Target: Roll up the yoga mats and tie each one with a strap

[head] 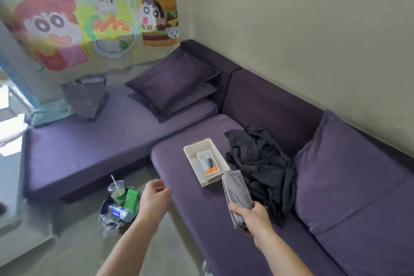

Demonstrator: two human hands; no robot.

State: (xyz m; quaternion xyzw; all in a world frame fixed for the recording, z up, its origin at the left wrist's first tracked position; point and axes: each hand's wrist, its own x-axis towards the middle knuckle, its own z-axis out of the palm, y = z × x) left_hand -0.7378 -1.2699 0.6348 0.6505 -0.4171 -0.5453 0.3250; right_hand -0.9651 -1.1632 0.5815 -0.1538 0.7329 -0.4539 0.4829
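Fingers point(237, 208) of the right hand point(254, 216) curl round the lower end of a grey strap point(237, 192) printed with lettering, gripping it firmly. The strap is folded into a flat band and rises from the fist, up and slightly left, above the seat of a purple sofa point(201, 219). Its top end sits just by the near corner of a white box point(214, 180); whether they touch cannot be told. The left hand point(154, 199) hovers over the front edge of the seat with its fingers relaxed and apart, holding nothing.

The box lies on the seat and holds a small white packet point(207, 161) with something dark and orange in it. Just beside the box, towards the backrest, a black cloth point(262, 163) lies in a crumpled heap. A purple cushion point(342, 175) leans against the backrest to the right of the cloth, and two more cushions point(172, 83) are stacked in the corner. A grey bag point(86, 96) stands on the far seat under a cartoon wall hanging point(89, 18). On the floor below the left hand, a bin point(102, 208) holds a cup with a straw point(116, 188), a green carton point(131, 199) and a plastic bottle point(119, 210).
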